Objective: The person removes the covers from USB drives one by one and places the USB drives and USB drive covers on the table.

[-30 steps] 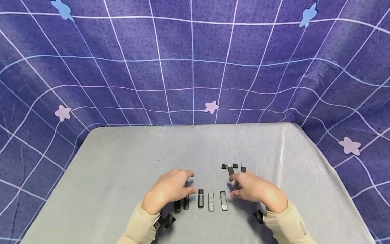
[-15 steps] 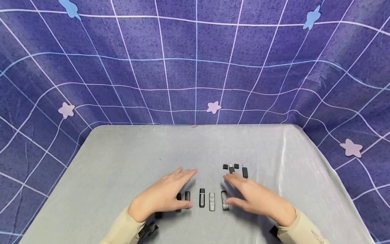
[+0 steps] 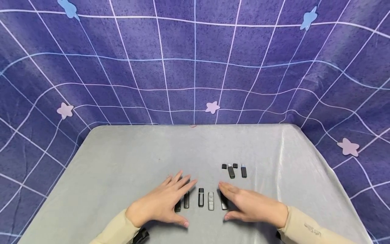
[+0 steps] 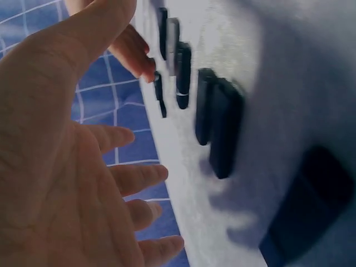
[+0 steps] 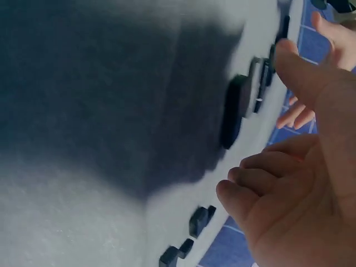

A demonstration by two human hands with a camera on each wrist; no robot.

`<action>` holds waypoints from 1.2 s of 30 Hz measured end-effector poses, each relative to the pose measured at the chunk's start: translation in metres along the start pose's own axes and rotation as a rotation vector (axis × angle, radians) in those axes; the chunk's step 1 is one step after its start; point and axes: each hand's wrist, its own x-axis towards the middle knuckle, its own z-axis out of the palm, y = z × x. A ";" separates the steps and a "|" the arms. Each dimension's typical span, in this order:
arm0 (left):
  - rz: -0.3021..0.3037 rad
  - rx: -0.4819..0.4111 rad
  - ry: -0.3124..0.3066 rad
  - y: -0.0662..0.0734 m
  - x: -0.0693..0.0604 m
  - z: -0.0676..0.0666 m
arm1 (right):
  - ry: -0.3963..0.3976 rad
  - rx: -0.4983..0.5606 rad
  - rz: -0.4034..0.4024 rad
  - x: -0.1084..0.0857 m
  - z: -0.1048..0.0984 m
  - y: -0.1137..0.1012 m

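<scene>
My left hand [image 3: 166,203] hovers over the table with its fingers spread and straight. Beneath it, partly covered, lie a black USB stick [image 3: 177,206] and a slim dark USB stick [image 3: 186,200]. My right hand [image 3: 250,206] is held above the table, fingers extended, partly hiding a black-and-silver USB stick [image 3: 224,202]. Between the hands lie a black USB stick with a silver band [image 3: 201,197] and a silver USB stick [image 3: 211,201]. In the wrist views, the left palm [image 4: 72,183] and right palm [image 5: 300,206] hold nothing.
Farther back lie a black USB stick with bare plug [image 3: 231,171], another with a blue plug [image 3: 243,171], and small black caps [image 3: 224,166]. A dark blocky thing [image 4: 306,206] is low in the left wrist view. Purple grid cloth [image 3: 195,67] surrounds the grey table [image 3: 137,145].
Both hands have drawn back toward the near edge, and the fingers have straightened. The farther USB sticks, partly covered by the right hand before, now show fully. The sticks themselves stay in place.
</scene>
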 end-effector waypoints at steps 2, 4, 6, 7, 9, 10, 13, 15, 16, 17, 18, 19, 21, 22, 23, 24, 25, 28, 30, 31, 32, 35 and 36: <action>0.007 -0.001 -0.017 -0.003 -0.002 0.001 | 0.001 -0.025 -0.015 0.001 0.004 0.000; 0.007 0.002 -0.019 -0.006 -0.007 0.000 | 0.011 -0.051 -0.026 0.002 0.008 -0.001; 0.003 0.004 -0.009 -0.009 -0.012 -0.001 | 0.023 -0.071 -0.031 0.004 0.013 -0.002; 0.003 0.009 0.001 -0.010 -0.013 -0.002 | 0.027 -0.080 -0.028 0.005 0.014 -0.002; 0.003 0.018 0.025 -0.010 -0.014 -0.003 | 0.036 -0.094 -0.019 0.007 0.015 -0.002; 0.009 0.018 0.035 -0.010 -0.014 -0.002 | 0.040 -0.101 -0.013 0.008 0.016 -0.003; 0.027 0.016 0.060 -0.008 -0.010 0.000 | 0.069 -0.137 -0.008 0.010 0.015 -0.004; 0.036 0.014 0.072 -0.007 -0.007 0.001 | 0.101 -0.159 -0.026 0.011 0.014 -0.005; 0.037 0.015 0.074 -0.007 -0.005 0.002 | 0.119 -0.166 -0.038 0.011 0.014 -0.005; 0.040 0.015 0.078 -0.006 -0.003 0.002 | 0.139 -0.163 -0.049 0.012 0.014 -0.005; 0.044 0.017 0.084 -0.006 -0.001 0.003 | 0.161 -0.152 -0.058 0.012 0.013 -0.005; 0.047 0.018 0.088 -0.005 0.001 0.003 | 0.181 -0.127 -0.062 0.012 0.013 -0.005; 0.058 0.017 0.098 -0.004 0.006 0.002 | 0.217 -0.060 -0.053 0.013 0.013 -0.002; 0.062 0.016 0.103 -0.003 0.007 0.002 | 0.234 -0.019 -0.041 0.013 0.013 -0.002; 0.067 0.015 0.110 -0.002 0.009 0.001 | 0.250 0.026 -0.021 0.013 0.013 -0.001; 0.071 0.013 0.116 -0.001 0.011 0.000 | 0.270 0.070 -0.003 0.014 0.013 0.001; 0.075 0.012 0.120 0.001 0.012 -0.001 | 0.294 0.110 0.016 0.014 0.013 0.002; 0.083 0.014 0.128 0.005 0.016 -0.004 | 0.370 0.224 0.072 0.017 0.012 0.005; 0.083 0.015 0.124 0.007 0.018 -0.005 | 0.416 0.279 0.086 0.020 0.011 0.008; 0.082 0.018 0.120 0.007 0.019 -0.006 | 0.432 0.300 0.094 0.021 0.010 0.010; 0.081 0.020 0.115 0.008 0.020 -0.006 | 0.440 0.314 0.103 0.022 0.009 0.011; 0.086 0.026 0.117 0.009 0.024 -0.007 | 0.436 0.350 0.129 0.023 0.006 0.015; 0.089 0.029 0.125 0.009 0.026 -0.008 | 0.429 0.366 0.141 0.024 0.005 0.016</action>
